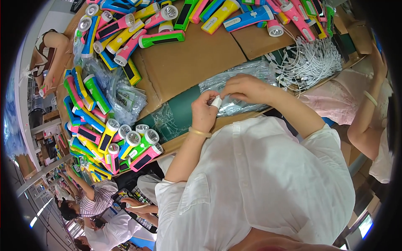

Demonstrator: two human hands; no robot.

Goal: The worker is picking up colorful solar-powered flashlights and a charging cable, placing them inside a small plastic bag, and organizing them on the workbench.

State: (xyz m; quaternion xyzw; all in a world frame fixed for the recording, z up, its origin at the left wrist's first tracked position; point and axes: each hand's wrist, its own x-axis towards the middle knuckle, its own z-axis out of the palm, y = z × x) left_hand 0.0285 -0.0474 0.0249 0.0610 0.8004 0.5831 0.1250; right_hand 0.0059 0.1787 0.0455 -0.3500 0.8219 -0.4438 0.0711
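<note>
My left hand (pixel 204 112) is closed around a small white object (pixel 216 101) that sticks up between thumb and fingers; its exact kind is too small to tell. Just to the right, my right hand (pixel 245 88) has its fingers bent and drawn together close to that object. Whatever its fingertips pinch, if anything, is hidden. Beneath the right hand lies a stack of clear plastic bags (pixel 247 108). A heap of white cables (pixel 314 60) with plugs spreads beyond it to the right.
Colourful flashlights (pixel 144 142) are piled at the left, and more flashlights (pixel 249 19) line the far side. Cardboard sheets (pixel 188 54) cover part of the green tabletop (pixel 184 106). Loose clear bags (pixel 130 98) lie at left. Co-workers sit on both sides, one person's arm (pixel 364 113) close at right.
</note>
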